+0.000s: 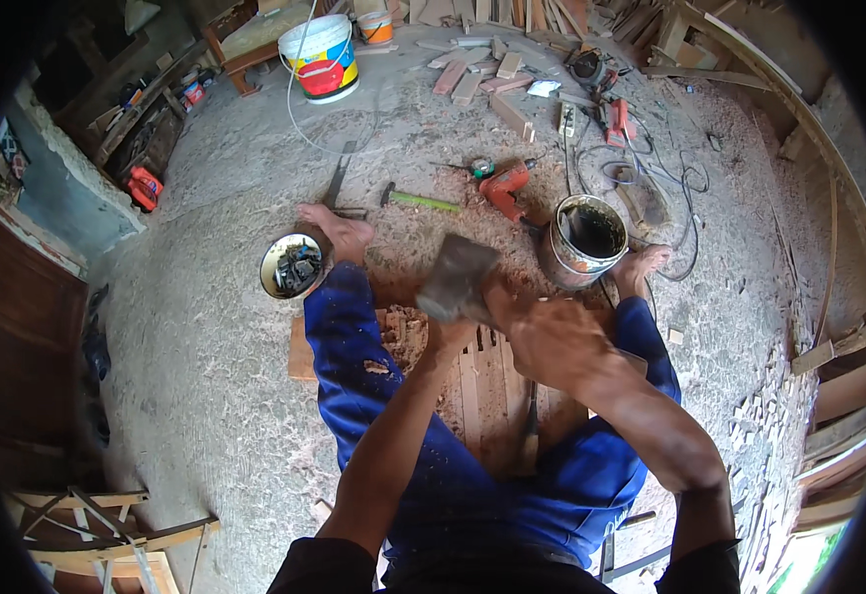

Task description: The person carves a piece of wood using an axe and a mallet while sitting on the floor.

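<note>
My right hand (557, 342) is closed round the handle of a mallet, somewhat blurred. The mallet's dark, blocky head (458, 277) hangs over my left hand (451, 337) and hides most of its fingers. That hand looks closed, low over the work, but what it grips is hidden. Under both hands, between my legs, lies a slatted wooden workpiece (470, 391) with narrow dark slots near its far end. Wood shavings (405, 337) heap up on its left side. A slim tool with a dark shaft and wooden handle (530, 445) rests on the wood near my lap.
A bowl of metal parts (294, 265) stands by my left foot, a paint-stained bucket (587, 241) by my right. Beyond lie a handsaw (339, 176), a green-handled hammer (423, 201), a red power drill (505, 188) and cables (690, 188). Wood offcuts (482, 79) and a large bucket (322, 61) are farther off.
</note>
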